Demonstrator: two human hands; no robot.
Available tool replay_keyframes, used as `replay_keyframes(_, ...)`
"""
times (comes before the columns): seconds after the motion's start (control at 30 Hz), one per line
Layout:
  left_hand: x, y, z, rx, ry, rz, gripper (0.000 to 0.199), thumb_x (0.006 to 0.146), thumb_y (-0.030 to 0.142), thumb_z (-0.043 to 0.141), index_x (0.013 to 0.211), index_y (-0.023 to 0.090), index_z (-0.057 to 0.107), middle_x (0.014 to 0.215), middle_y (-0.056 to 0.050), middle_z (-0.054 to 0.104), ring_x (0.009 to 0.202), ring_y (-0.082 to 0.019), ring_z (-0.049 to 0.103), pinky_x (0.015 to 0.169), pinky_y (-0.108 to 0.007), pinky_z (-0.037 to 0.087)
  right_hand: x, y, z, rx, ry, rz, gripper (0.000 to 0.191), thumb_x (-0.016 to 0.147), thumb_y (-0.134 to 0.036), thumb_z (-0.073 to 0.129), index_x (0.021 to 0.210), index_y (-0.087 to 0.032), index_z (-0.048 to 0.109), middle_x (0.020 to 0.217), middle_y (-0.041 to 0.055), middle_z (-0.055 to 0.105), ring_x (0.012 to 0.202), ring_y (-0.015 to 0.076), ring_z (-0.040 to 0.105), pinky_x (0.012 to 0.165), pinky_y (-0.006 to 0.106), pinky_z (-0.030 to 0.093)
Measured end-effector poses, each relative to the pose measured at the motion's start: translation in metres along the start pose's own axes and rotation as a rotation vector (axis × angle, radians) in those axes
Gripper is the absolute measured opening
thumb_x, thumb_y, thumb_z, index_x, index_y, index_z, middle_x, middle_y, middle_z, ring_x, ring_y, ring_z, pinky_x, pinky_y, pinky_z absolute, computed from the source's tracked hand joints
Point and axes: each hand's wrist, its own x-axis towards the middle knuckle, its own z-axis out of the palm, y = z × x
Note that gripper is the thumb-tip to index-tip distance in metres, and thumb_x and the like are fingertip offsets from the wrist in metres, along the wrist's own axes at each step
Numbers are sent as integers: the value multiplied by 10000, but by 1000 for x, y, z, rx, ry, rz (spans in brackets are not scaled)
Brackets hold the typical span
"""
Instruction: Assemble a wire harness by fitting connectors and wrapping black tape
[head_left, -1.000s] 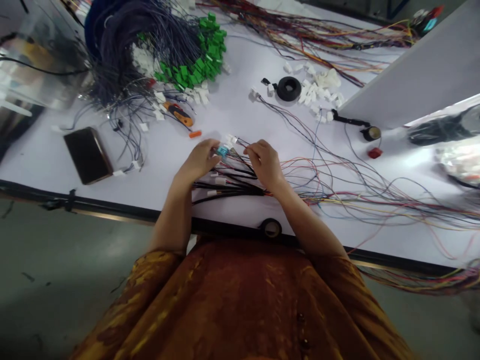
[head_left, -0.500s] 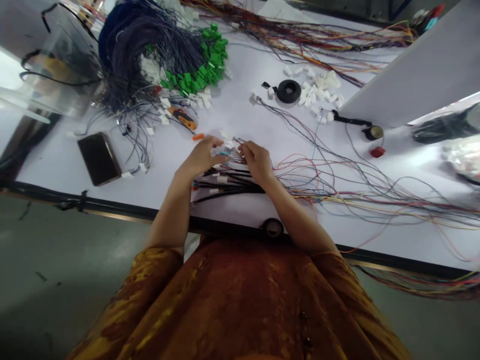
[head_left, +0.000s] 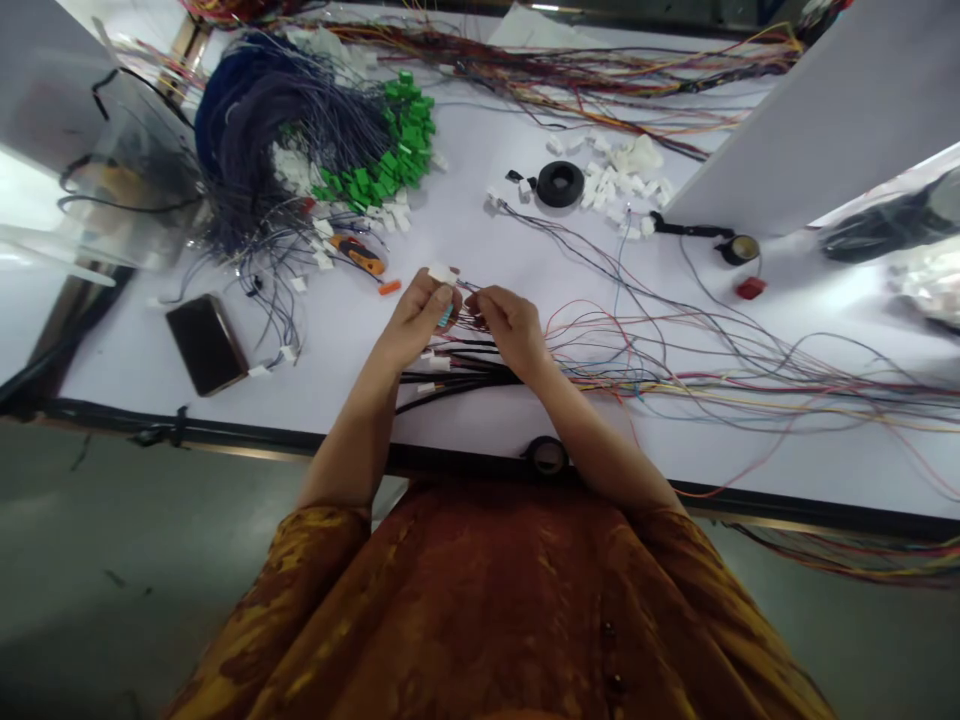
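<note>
My left hand point(head_left: 415, 322) is shut on a small white plastic wire connector point(head_left: 442, 273), which sticks out above the fingertips. A blue piece point(head_left: 447, 316) shows beside those fingers, partly hidden. My right hand point(head_left: 508, 330) pinches thin coloured wires point(head_left: 471, 319) that run towards the connector. Below both hands lies a black-sheathed wire harness point(head_left: 457, 367) with white labels. Its many thin coloured wires point(head_left: 675, 382) fan out to the right across the white table point(head_left: 480, 420).
Behind the hands lie a dark wire coil point(head_left: 259, 120), green connectors point(head_left: 394, 150), an orange-handled screwdriver point(head_left: 358, 254), a phone point(head_left: 206, 345), white connectors point(head_left: 622, 170) and a black tape roll point(head_left: 559, 184). A grey board point(head_left: 825, 120) covers the upper right.
My left hand has turned, raising the white connector above the fingertips. My hands are closer together. The whole view has shifted slightly.
</note>
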Motion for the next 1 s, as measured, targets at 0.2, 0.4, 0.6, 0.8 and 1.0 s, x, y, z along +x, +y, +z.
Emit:
replay_keyframes(0.2,6,5,19,117,183,102,487,857,674,648,829,197,552,638,30,558,475,-58,452,432,-184,331,-7,-14,-1,-149,-127,-16,290,1038,-302,402,873,-186,611,753,9,648,699,133,600,706,258,403)
replay_keyframes(0.4,7,10,30,283,342,210,397,912,450,685,689,199,472,574,40,521,487,-64,436,480,-197,349,-23,-15,-6,-573,-281,31,305,1069,-339,354,1122,-166,599,970,90,735,804,195,647,704,287,356)
replay_keyframes(0.6,8,6,32,178,348,62,402,886,408,719,659,192,467,542,54,471,454,-56,398,453,-199,318,-39,15,-14,-493,-256,-7,315,1053,-316,332,871,-201,561,650,5,563,637,161,513,740,294,356)
replay_keyframes(0.8,2,1,40,-282,-6,-395,317,793,367,813,938,126,667,646,28,571,543,-70,550,510,-181,415,-41,28,-17,-158,-118,41,315,1024,-372,304,763,-236,415,653,-16,490,638,135,457,678,272,354)
replay_keyframes(1.0,3,-26,59,-336,45,-388,194,757,271,811,796,96,739,510,61,465,465,-34,404,483,-182,318,-40,31,-10,-250,-102,117,287,1018,-393,292,846,-235,461,751,31,594,673,164,510,680,301,355)
